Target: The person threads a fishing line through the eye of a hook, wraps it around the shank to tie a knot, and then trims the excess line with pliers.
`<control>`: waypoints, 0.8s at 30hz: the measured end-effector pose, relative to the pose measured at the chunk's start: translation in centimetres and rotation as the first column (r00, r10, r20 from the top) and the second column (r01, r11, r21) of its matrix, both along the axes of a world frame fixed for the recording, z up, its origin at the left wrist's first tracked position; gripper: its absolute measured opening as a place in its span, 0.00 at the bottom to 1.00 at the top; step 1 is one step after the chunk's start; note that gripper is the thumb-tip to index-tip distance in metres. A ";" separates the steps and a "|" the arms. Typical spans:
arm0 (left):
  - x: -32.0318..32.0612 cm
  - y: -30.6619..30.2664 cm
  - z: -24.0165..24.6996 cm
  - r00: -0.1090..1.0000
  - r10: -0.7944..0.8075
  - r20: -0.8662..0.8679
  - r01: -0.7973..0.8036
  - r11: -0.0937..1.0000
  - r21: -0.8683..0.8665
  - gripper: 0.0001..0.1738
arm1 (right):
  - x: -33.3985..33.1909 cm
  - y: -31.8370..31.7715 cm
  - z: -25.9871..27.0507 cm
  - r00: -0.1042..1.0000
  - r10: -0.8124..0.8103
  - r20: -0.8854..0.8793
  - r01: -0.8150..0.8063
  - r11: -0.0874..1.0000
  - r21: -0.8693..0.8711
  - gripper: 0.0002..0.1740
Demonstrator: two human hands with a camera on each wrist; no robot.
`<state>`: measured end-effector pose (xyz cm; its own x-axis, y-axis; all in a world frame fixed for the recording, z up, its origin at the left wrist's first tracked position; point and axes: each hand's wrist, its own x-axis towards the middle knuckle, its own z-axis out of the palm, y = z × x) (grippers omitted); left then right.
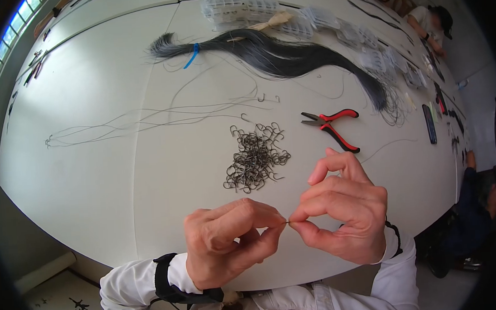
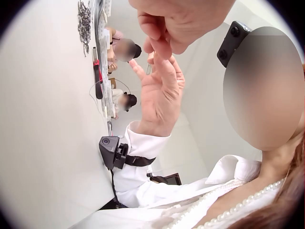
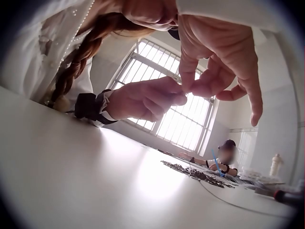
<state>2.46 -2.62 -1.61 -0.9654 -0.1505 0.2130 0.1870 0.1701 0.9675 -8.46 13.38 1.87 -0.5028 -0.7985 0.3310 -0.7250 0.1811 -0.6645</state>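
Over the near part of the table my left hand (image 1: 230, 238) and right hand (image 1: 345, 214) meet fingertip to fingertip. Between them they pinch a short bit of a thin dark strand (image 1: 288, 222); the fingers hide most of it, and I cannot tell whether a hook is on it. My right hand's outer fingers are raised and loosely bent. Just beyond the hands lies a heap of small dark metal hooks (image 1: 255, 160). A thin line (image 1: 392, 143) runs out on the table past the right hand. Red-and-black pliers (image 1: 334, 128) lie with handles spread beyond that hand.
Behind the hooks stretches a long bundle of dark grey line (image 1: 276, 54), tied with a blue strap (image 1: 191, 56). Several loose lines (image 1: 160, 117) with hooks lie at left. Clear plastic boxes (image 1: 262, 9) line the back. A phone (image 1: 429, 124) lies at right, and other people sit further along.
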 end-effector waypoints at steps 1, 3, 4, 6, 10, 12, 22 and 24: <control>0.0 0.0 0.0 1.000 -0.015 0.021 0.014 0.999 0.034 0.06 | 0.0 0.0 0.1 1.000 -0.004 0.002 0.004 1.000 0.003 0.11; -0.1 0.0 -0.1 0.999 -0.014 0.046 0.008 0.993 0.116 0.05 | 0.0 0.0 0.1 1.000 -0.026 -0.005 0.026 1.000 -0.008 0.11; -0.2 0.0 -0.1 0.997 -0.016 0.071 0.002 0.980 0.198 0.04 | -0.1 0.0 0.2 0.999 -0.049 -0.011 0.049 0.999 -0.019 0.11; -0.4 -0.1 0.0 0.999 -0.022 0.050 0.013 0.983 0.182 0.05 | -0.2 -0.1 0.4 0.998 -0.045 -0.032 0.043 0.998 -0.045 0.12; -0.4 -0.5 0.2 0.994 -0.076 0.080 0.066 0.992 0.111 0.06 | -0.4 -0.1 0.3 0.995 -0.013 -0.098 0.006 0.998 -0.069 0.13; -0.3 -0.5 0.2 0.993 -0.081 0.091 0.069 0.989 0.128 0.05 | -0.4 0.1 0.2 0.993 -0.003 -0.116 -0.004 0.998 -0.059 0.14; -0.2 -0.2 0.1 0.979 -0.039 0.200 -0.039 0.928 0.371 0.02 | -0.5 0.1 1.0 0.999 -0.041 -0.031 0.041 0.999 0.000 0.16; -0.2 -0.2 0.0 0.979 -0.045 0.201 -0.032 0.931 0.363 0.02 | -0.6 0.1 0.9 0.998 -0.041 -0.037 0.040 0.999 -0.010 0.15</control>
<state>2.26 -2.85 -1.58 -0.9832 -0.1739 -0.0547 -0.0193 -0.1994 0.9797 -9.04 13.43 2.77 -0.5219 -0.7745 0.3575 -0.7414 0.2047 -0.6390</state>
